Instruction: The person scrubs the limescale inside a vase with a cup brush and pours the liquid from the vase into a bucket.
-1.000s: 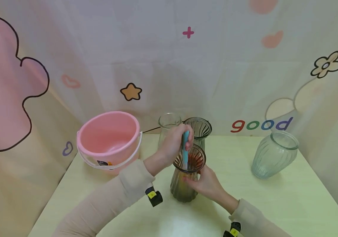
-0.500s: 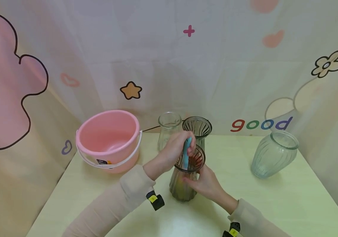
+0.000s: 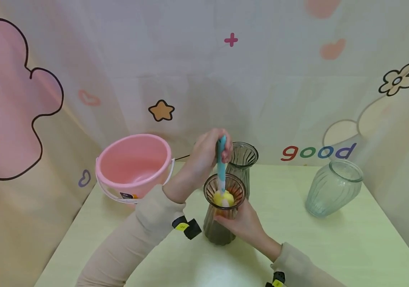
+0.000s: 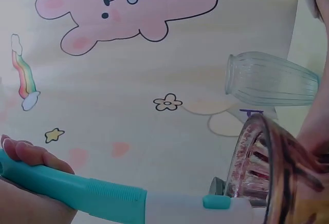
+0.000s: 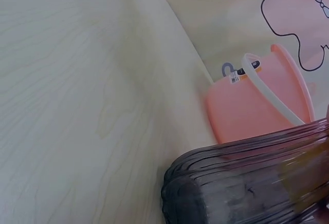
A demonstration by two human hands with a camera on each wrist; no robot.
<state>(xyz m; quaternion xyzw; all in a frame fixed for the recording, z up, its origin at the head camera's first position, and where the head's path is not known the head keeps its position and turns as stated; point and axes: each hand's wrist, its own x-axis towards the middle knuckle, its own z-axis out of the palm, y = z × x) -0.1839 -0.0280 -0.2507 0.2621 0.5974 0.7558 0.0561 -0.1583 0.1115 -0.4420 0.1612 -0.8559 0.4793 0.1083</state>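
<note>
My left hand (image 3: 204, 155) grips the teal and white handle of a bottle brush (image 3: 221, 163) above a smoky ribbed glass vase (image 3: 216, 228). The brush's yellow sponge head (image 3: 225, 198) shows just inside the flared mouth. In the left wrist view, the handle (image 4: 115, 198) leads into the vase's mouth (image 4: 254, 157). My right hand (image 3: 251, 229) holds the vase by its right side, thumb across the front; its other fingers are mostly hidden behind the glass. The lower vase body (image 5: 231, 188) fills the bottom of the right wrist view.
A pink bucket (image 3: 132, 175) with a white handle stands left. Behind the held vase is another smoky vase (image 3: 242, 171). A clear greenish vase (image 3: 333, 189) stands at the right of the pale table (image 3: 283, 199). A patterned curtain (image 3: 280, 99) hangs behind.
My left hand has risen, drawing the brush upward, so its yellow sponge now shows at the vase's mouth. The clear vase behind is now covered by my hand. My right hand keeps its hold.
</note>
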